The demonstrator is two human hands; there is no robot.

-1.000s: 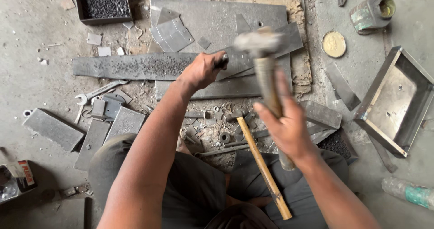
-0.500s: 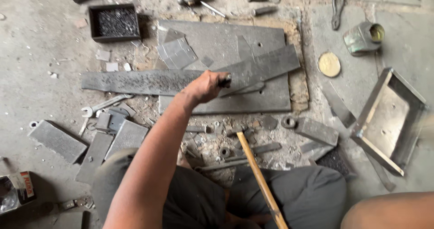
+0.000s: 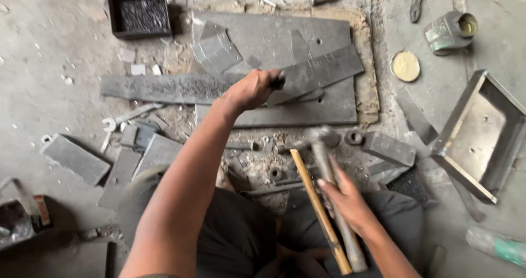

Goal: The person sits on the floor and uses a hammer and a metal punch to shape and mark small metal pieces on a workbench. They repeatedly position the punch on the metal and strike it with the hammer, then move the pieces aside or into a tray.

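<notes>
Mid-strike on metalwork, by the look of it: big plate (image 3: 263,37) flat on the floor at twelve o'clock, narrow strip (image 3: 323,69) lying slantwise across it, punch (image 3: 279,80) stood on the strip's near end. Left hand (image 3: 253,89) reached out at twelve, arm nearly straight, fist wrapped round the punch; right hand (image 3: 345,198) low at five o'clock, fingers clasping the hammer (image 3: 323,146), head blurred and hovering short of the plate. Next, probably, a square blow on the punch top, well clear of the left knuckles.
</notes>
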